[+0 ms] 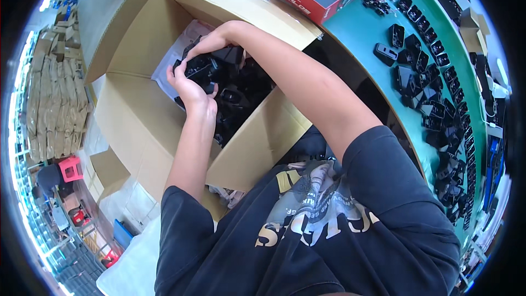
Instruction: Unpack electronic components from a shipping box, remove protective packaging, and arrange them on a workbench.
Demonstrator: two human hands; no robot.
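Both of my hands reach into a large open cardboard box [145,96] that holds a heap of black plastic parts [235,96]. My left hand [189,89] is cupped with its fingers curled up along one side of a cluster of black plastic housings [201,69]. From the far side my right hand [216,39] curves round the same cluster, its fingertips close to those of the left. The housings sit between the two palms, just over the heap. Where exactly the right fingers press is partly hidden. A pale liner sheet [163,72] shows along the box's inner left side.
A green-topped table [359,38] curves along the right, bearing a pile of black housings [419,79] and rows of small black parts [433,35]. A red open box [298,5] stands at its far end. Stacked brown bundles [57,109] and a red stool [70,169] are at the left.
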